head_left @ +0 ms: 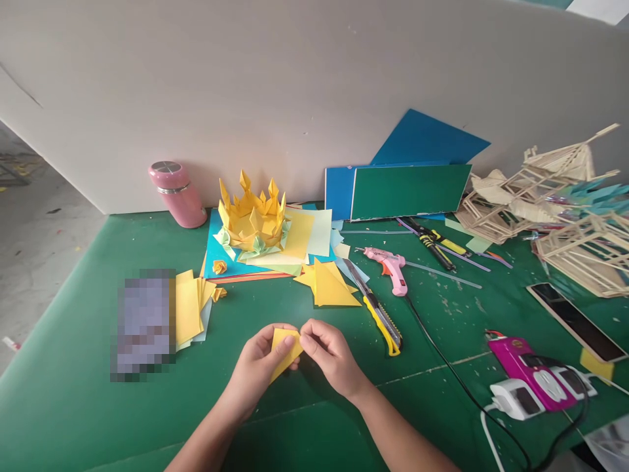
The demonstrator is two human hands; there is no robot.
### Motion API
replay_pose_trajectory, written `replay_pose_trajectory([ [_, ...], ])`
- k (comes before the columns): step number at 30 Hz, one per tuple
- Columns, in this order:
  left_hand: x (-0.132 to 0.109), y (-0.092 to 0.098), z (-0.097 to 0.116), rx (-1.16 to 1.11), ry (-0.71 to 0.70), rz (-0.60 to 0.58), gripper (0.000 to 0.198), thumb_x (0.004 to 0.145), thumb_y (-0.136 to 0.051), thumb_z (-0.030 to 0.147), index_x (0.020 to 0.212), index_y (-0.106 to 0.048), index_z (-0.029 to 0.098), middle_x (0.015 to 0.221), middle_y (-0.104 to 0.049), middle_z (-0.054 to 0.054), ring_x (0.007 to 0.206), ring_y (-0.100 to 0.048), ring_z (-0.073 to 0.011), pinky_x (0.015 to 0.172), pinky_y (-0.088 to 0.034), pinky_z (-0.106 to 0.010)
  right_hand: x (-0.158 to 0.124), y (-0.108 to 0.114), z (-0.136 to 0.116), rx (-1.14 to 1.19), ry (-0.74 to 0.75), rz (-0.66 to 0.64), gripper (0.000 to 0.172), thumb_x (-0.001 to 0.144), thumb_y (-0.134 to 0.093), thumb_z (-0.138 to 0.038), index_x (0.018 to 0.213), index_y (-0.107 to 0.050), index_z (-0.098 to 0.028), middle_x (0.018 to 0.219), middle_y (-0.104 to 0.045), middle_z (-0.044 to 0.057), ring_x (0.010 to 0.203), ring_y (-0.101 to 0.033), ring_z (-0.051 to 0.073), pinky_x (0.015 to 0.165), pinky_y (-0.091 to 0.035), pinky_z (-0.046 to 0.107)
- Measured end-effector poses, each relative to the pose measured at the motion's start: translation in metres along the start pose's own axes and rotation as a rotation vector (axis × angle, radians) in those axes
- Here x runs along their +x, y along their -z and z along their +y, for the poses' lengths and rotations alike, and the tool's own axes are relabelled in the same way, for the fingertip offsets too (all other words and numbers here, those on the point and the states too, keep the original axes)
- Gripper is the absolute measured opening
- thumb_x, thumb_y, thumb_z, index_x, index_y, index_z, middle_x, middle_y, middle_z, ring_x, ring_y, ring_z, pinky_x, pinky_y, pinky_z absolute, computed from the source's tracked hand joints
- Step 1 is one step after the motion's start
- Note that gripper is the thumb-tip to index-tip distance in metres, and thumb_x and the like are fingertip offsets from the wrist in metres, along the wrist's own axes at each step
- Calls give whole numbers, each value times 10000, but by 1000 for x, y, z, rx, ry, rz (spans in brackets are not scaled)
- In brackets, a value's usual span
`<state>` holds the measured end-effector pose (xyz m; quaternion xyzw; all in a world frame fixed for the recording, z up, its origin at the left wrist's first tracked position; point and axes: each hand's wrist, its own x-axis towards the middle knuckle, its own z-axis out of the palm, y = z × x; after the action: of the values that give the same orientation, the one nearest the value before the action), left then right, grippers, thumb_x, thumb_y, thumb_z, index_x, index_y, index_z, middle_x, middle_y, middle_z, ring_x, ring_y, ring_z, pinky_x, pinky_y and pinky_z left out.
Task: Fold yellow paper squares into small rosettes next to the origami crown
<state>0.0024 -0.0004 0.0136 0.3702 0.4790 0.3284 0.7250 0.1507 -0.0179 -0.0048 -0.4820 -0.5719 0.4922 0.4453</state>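
Paper [280, 337], at seven o'clock from the triangle [334, 288] on the tabletop [196, 406], looked light, thin and easily creased, best pinched at its edges, the left hand [260, 353] clamping it, the right hand's [333, 357] fingers pinched at its two-o'clock corner.

- Light: was soft, diffuse, moderately bright; source lay out of view.
- Sheen: paled the tabletop [54, 393] at left.
- Highlight: sat on the pink flask's [183, 200] shiny cap.
- Shadows: fell faintly beneath the left hand [263, 357] and right hand [334, 359].
- Distortion: wide-angle; the flask leaned outward.
- Pixelated patch [145, 321]: obscured detail at left.
- Corner, lower right: appeared blurry.
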Motion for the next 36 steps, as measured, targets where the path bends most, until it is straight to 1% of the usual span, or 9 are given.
replay_pose_trajectory([
  [6,-2,2,0,-58,23,-30,352,624,-781,420,830,-648,168,666,-616,28,601,-548,-101,570,-427,-186,0,2,1,84,-22,-20,367,888,-443,-435,613,-369,-204,579,-309,-58,543,-290,108,517,-264,242],
  [9,-2,2,1,-68,3,-38,311,637,-781,394,802,-636,173,656,-615,27,608,-550,-106,561,-422,-182,-1,3,0,134,-36,-28,394,891,-440,-486,621,-378,-205,593,-316,-55,547,-303,109,524,-278,243],
  [13,-2,0,1,-142,-46,46,310,624,-794,372,756,-599,171,664,-593,26,608,-539,-102,565,-433,-186,-1,4,-1,213,-30,-20,416,875,-407,-588,716,-447,-205,623,-369,-45,571,-351,118,549,-321,246],
  [15,-1,-1,0,-185,-88,90,320,619,-798,368,743,-572,178,678,-572,33,604,-524,-94,561,-438,-184,-1,2,-3,240,-26,-28,403,822,-491,-606,767,-463,-208,655,-394,-43,583,-370,118,553,-337,242],
  [19,2,-2,-4,-199,-220,166,330,632,-790,340,810,-535,228,737,-570,48,644,-547,-102,578,-460,-187,-1,-2,-5,202,-30,-55,288,757,-647,-434,830,-476,-215,695,-450,-39,609,-441,117,574,-390,233],
  [24,3,-1,-7,-7,-341,251,290,620,-774,359,843,-648,223,809,-626,-2,779,-596,-161,682,-499,-234,-1,-5,-3,-7,34,84,111,792,-554,-266,728,-491,-201,644,-487,-30,569,-464,115,545,-408,231],
  [29,1,-1,-3,141,-388,238,172,637,-741,373,631,-689,210,702,-631,-17,710,-585,-183,664,-509,-262,-1,-4,-1,-139,134,157,71,800,-528,-211,730,-534,-197,651,-544,-10,571,-501,125,547,-432,238],
  [33,2,-1,-2,119,-311,302,234,579,-767,419,588,-680,202,659,-644,-13,651,-579,-179,620,-501,-262,-2,-3,-1,-185,182,173,104,818,-544,-233,726,-576,-197,649,-576,1,580,-530,135,568,-458,251],
  [36,3,1,-5,45,-228,292,299,581,-764,463,624,-668,183,626,-625,4,602,-555,-150,595,-489,-244,-2,-4,-1,-194,182,178,122,817,-577,-257,715,-598,-195,644,-598,5,577,-544,137,569,-468,252],
])
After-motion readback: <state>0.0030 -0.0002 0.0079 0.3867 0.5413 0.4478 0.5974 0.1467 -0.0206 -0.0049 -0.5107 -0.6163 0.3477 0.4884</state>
